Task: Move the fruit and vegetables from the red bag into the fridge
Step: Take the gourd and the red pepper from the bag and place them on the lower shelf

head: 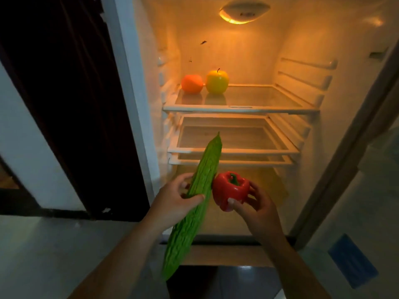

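Note:
My left hand (174, 199) grips a long, bumpy green bitter gourd (194, 212) around its middle, tip pointing up toward the fridge shelves. Beside it, my right hand (254, 203) holds a red bell pepper (230, 188) from below and behind, its green stem facing up. The pepper touches the gourd's side. Both are held in front of the lit, open fridge, level with its lowest part. On the top glass shelf (259, 98), at the back left, sit an orange (191, 83) and a yellow apple (217, 81). The red bag is out of view.
Two lower shelves (237, 151) are bare glass. The open fridge door (354, 169) stands at the right. A dark doorway (71, 104) and a white wall lie to the left of the fridge. Pale floor lies below.

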### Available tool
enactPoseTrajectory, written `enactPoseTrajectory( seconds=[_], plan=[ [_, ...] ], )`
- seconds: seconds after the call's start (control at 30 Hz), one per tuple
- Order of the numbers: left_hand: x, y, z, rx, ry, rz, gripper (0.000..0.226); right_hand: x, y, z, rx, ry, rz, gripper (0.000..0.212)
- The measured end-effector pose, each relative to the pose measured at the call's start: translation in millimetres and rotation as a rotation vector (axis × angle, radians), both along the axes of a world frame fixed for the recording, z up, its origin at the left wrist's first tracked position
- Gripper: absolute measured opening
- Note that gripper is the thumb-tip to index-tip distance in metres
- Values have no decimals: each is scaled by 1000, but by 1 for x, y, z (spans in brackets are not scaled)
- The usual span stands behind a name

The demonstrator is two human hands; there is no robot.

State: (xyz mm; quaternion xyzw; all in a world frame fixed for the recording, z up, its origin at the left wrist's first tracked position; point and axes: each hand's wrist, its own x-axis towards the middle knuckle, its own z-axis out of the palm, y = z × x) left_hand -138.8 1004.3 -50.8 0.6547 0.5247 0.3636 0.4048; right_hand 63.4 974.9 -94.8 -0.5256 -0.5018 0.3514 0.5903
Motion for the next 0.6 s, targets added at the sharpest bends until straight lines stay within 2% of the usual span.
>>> enactPoseTrajectory(
  seconds=[0.37,0.5,0.6],
  plan=[
    [8,99,1,32,98,-69,54,2,68,-2,12,3,-137,60],
    [14,116,5,24,82,-50,53,10,86,7,8,7,-126,55],
    [18,124,11,21,88,-21,50,16,99,14,-8,-19,-100,62]
  ],
)
